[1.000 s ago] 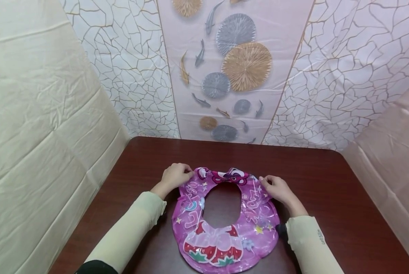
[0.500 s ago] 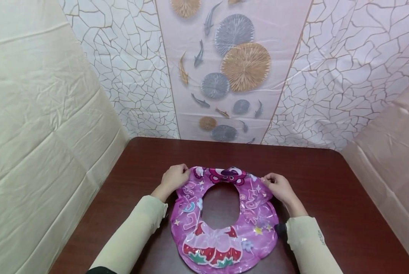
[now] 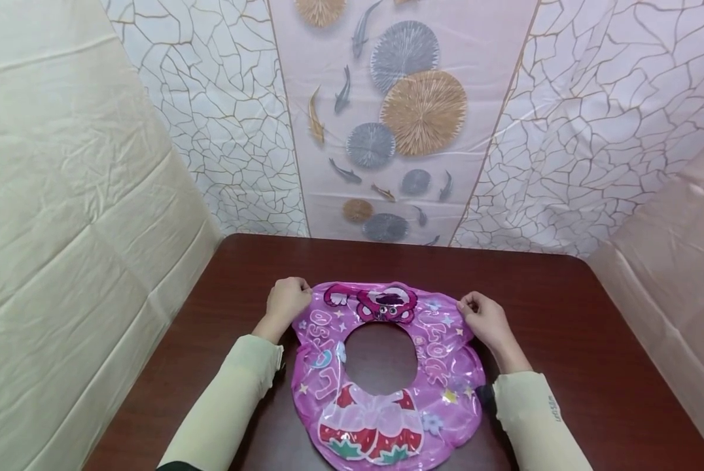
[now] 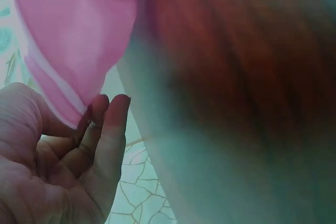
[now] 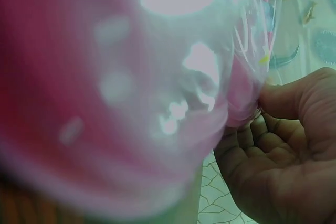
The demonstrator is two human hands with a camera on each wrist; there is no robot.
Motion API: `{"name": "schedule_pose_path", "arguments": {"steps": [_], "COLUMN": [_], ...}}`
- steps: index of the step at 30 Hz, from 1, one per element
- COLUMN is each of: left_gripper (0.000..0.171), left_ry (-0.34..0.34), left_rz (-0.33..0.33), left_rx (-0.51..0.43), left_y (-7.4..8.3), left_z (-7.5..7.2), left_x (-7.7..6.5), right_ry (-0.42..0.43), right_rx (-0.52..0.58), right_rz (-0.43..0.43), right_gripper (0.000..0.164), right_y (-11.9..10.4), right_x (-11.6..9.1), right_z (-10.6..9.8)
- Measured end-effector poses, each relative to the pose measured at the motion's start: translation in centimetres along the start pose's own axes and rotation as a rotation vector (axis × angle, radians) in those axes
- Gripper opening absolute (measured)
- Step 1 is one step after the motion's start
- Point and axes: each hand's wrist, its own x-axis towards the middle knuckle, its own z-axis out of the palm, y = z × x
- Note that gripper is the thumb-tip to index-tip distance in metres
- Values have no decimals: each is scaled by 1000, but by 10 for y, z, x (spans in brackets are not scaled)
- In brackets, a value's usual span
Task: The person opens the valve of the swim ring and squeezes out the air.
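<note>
A pink inflatable swim ring, printed with strawberries, stars and a bear face, lies on the dark wooden table, soft and wrinkled in places. At its far left edge my left hand pinches the plastic. The left wrist view shows a pink corner of the ring between the thumb and fingers of that hand. My right hand pinches the far right edge. In the right wrist view the shiny film fills much of the picture, and its edge sits between my thumb and curled fingers.
The brown table spreads around the ring on both sides. A patterned cloth hangs behind its far edge. Plain cream cloth walls stand to the left and right.
My hands have moved apart, the left one leftward and the right one slightly rightward. The ring's far edge is stretched wider and flatter, and more of the bear print shows.
</note>
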Motion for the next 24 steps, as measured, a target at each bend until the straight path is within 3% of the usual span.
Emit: {"name": "schedule_pose_path", "arguments": {"steps": [6,16,24], "left_gripper": [19,30,22], "left_ry": [-41,-114,-100], "left_rz": [-15,2,42], "left_rx": [20,-170,-115], "left_y": [1,-16,-20], "left_z": [3,2,-3], "left_x": [1,-7,-15], "right_ry": [-17,-74,-95], "right_rx": [-27,-51,-60], "right_rz": [30,32,18], "right_gripper": [19,30,26], "right_y": [-1,5,9], "right_x": [0,-3,-3], "right_z": [3,4,2]}}
